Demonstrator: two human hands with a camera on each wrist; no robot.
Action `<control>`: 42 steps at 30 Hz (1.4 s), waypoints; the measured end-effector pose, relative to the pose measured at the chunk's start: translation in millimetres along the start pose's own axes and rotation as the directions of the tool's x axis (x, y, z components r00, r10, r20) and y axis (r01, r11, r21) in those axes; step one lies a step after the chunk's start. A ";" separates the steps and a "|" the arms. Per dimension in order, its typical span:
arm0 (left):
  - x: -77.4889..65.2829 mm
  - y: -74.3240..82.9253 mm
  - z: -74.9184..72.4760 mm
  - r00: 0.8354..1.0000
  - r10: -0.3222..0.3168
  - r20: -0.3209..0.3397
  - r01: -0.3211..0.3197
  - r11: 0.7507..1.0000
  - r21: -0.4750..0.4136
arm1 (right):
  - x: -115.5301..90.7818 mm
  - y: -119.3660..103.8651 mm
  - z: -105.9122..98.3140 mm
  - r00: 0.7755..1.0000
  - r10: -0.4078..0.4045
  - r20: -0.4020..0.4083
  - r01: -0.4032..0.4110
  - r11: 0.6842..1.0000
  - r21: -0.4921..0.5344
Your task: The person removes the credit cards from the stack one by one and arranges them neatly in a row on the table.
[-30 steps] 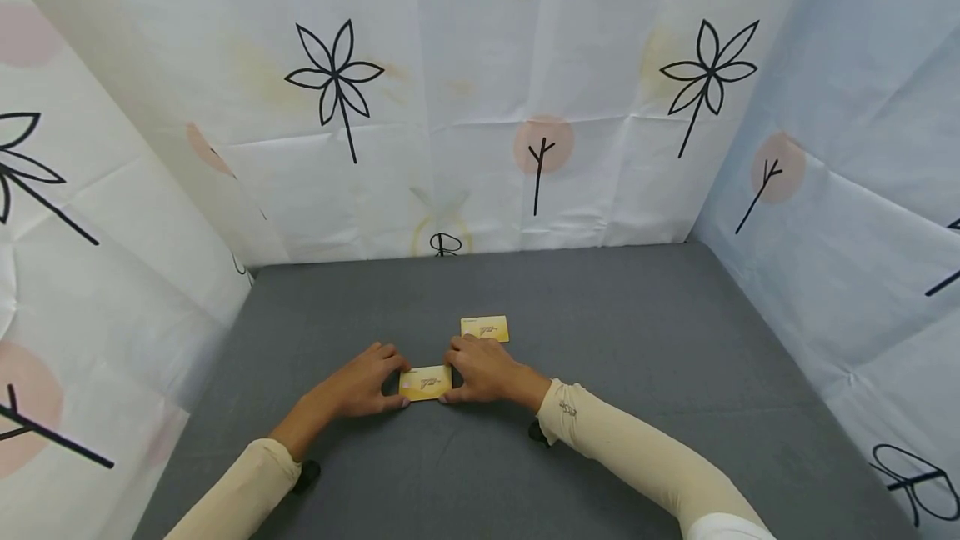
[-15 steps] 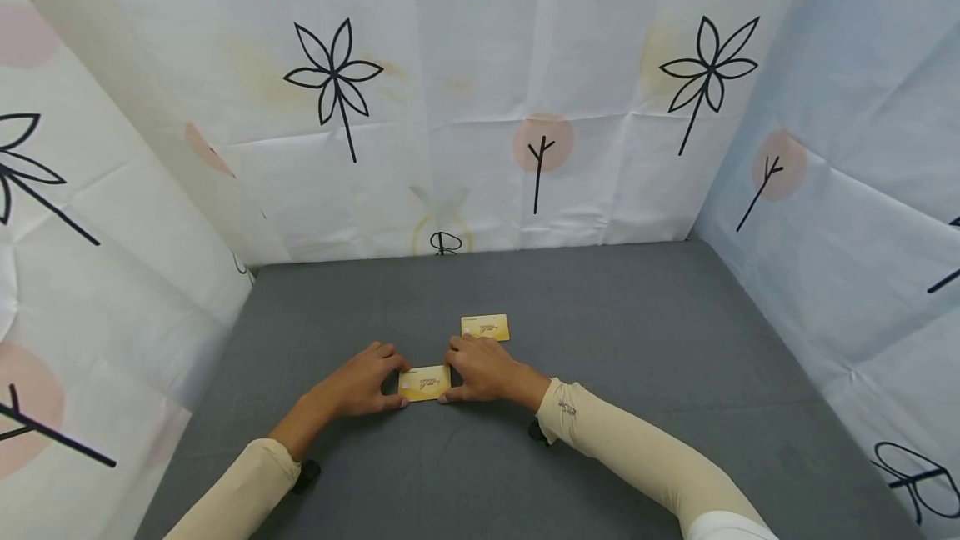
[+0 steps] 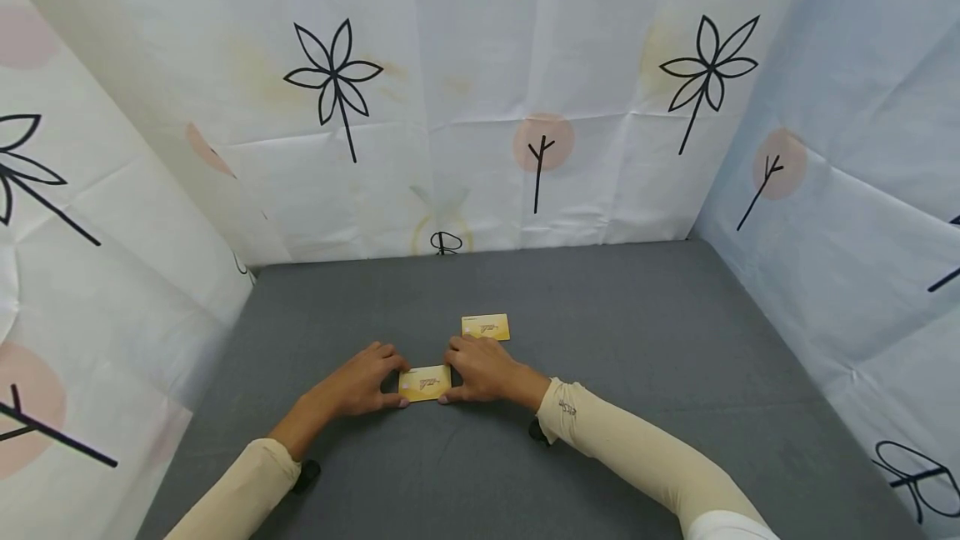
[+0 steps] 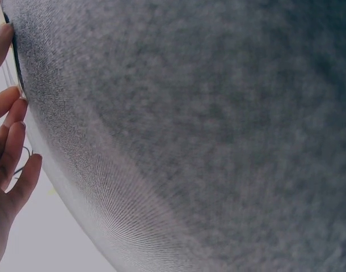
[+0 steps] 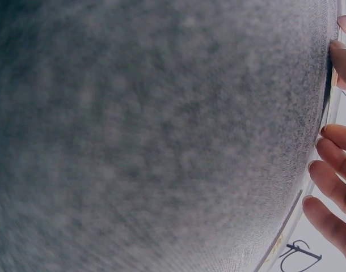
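A yellow card (image 3: 425, 384) with dark printing lies level close over the grey table, between the two hands. At its left edge the left hand (image 3: 365, 382) pinches it, thumb at the near corner and index finger at the far corner. The right hand (image 3: 483, 369) grips the right edge the same way. In the left wrist view the left fingers (image 4: 14, 150) show at the far left, the card a thin edge beside them. The right fingers (image 5: 334, 181) appear at the right border of the right wrist view. Just beyond the right hand lies a second yellow card (image 3: 487, 326), its near edge partly hidden by the fingers.
Grey cloth covers the table (image 3: 600, 315). White sheets printed with black flowers and pink circles hang as a back wall (image 3: 465, 48), a left wall (image 3: 97, 315) and a right wall (image 3: 847, 273) along its edges.
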State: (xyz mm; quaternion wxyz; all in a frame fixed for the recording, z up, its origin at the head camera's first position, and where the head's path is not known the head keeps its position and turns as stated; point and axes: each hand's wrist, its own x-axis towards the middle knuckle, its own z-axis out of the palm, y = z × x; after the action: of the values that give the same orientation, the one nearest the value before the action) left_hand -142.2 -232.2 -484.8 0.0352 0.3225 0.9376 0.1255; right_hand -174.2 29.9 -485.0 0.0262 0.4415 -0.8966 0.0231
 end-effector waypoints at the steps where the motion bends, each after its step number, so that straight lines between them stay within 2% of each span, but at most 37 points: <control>1: -0.1 0.0 0.1 1.000 0.000 0.000 0.000 1.000 0.000 | 0.0 0.0 0.2 1.000 0.000 -0.001 0.000 1.000 -0.001; 27: 0.7 -1.3 -0.1 1.000 0.007 -0.006 -0.007 1.000 -0.014 | -0.5 -0.1 -0.3 0.999 -0.013 -0.041 0.012 1.000 -0.016; 42: 1.6 -0.7 -0.2 1.000 0.004 0.003 -0.004 1.000 -0.021 | -0.6 0.4 -1.5 1.000 -0.004 -0.024 0.003 1.000 -0.016</control>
State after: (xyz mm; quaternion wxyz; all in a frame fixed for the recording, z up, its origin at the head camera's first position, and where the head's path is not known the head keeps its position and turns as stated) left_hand -143.9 -231.9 -484.7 0.0397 0.3243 0.9354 0.1348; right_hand -174.1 30.7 -483.6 0.0404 0.4425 -0.8956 0.0209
